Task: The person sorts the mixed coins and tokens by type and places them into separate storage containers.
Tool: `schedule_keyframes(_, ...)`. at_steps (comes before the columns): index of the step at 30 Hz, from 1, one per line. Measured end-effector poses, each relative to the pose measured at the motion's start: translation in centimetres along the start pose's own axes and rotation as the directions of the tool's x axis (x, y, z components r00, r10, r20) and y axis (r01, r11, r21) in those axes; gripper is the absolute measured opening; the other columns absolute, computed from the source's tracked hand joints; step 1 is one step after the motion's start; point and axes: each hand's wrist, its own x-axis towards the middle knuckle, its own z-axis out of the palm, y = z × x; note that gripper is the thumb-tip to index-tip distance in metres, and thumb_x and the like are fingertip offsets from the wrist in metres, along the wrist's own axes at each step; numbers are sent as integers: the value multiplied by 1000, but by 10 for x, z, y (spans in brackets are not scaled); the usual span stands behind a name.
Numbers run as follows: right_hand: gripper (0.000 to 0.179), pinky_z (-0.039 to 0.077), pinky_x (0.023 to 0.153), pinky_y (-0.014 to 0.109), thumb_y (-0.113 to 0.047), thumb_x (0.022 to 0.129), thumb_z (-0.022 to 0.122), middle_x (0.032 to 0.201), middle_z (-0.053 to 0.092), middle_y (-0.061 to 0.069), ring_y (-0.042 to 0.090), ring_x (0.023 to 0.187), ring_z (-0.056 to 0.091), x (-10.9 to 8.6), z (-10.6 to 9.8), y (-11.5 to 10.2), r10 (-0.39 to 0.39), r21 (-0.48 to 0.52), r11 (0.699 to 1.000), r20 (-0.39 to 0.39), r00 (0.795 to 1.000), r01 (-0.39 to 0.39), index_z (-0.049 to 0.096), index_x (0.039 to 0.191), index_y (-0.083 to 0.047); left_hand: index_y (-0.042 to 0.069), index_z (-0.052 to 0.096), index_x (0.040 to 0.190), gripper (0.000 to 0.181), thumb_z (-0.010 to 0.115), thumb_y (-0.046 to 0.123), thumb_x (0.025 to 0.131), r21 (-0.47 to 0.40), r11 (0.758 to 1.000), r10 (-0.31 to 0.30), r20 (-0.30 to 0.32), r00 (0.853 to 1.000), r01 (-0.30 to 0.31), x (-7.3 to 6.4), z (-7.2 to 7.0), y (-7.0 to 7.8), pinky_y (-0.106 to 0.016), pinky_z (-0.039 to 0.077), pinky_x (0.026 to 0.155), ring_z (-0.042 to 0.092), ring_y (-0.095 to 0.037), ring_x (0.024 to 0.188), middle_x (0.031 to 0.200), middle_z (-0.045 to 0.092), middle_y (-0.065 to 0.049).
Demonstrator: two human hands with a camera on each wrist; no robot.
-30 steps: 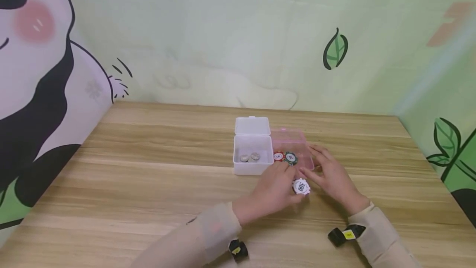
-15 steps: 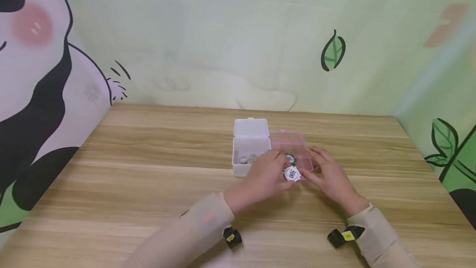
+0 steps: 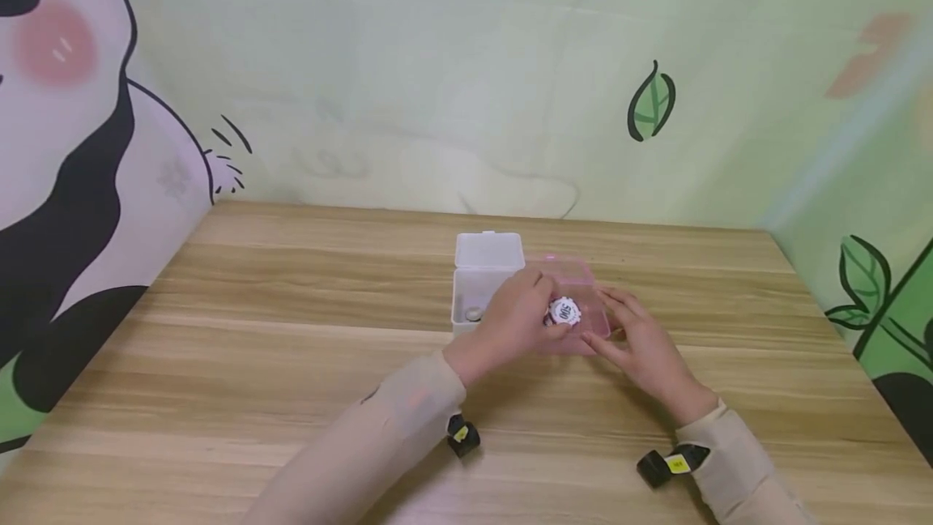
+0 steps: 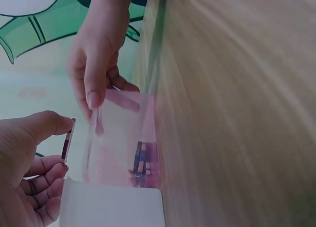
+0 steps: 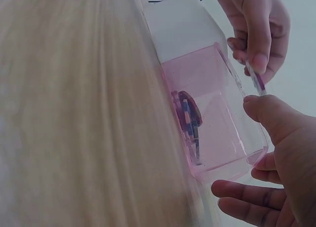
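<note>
My left hand (image 3: 513, 314) pinches a white poker chip (image 3: 564, 312) marked 500 between thumb and fingertips. The chip is above the open pink see-through plastic box (image 3: 599, 322); in the left wrist view its edge (image 4: 66, 142) faces the camera, level with the box's rim. Several poker chips (image 5: 187, 119) lie at the bottom of the box, seen through its wall. My right hand (image 3: 645, 351) holds the box's right end, thumb on the near side and fingers round the far side. In the head view, the left hand and the chip cover the chips inside.
Close against the pink box's left side stands a white plastic box (image 3: 489, 252) with its lid up. A coin (image 3: 473, 314) shows inside it, the rest hidden behind my left hand. Both boxes rest on a wooden table (image 3: 291, 330) before a patterned wall (image 3: 401, 87).
My left hand has carried the 500 chip forward and left, from in front of the pink box to over it. My right hand stays at the box's right end.
</note>
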Motion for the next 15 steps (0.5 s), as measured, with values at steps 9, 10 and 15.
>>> schedule_keyframes(9,66,57,82,43,-29,90,68,144,42,20,30,92,67,-1,-1,1,-7,-9,1000,-1,1000,7,42,142,2,9,60,93,33,75,37,82,34,999,5,55,998,-7,17,6,-5,-28,47,86,56,-15,92,92,61,0)
schedule_keyframes(10,66,57,82,43,-29,90,68,144,42,20,30,92,67,-1,0,1,-7,-11,1000,0,1000,7,42,142,2,9,61,94,33,74,37,82,41,999,7,69,998,-10,19,6,-6,-28,47,86,55,-15,92,92,61,0)
schedule_keyframes(15,66,57,82,43,-30,90,68,145,42,19,30,93,67,-1,-1,1,-8,-19,1000,3,1000,8,41,142,2,10,63,97,34,72,40,84,92,996,10,109,994,-20,24,8,-7,-26,46,83,54,-14,90,94,61,1)
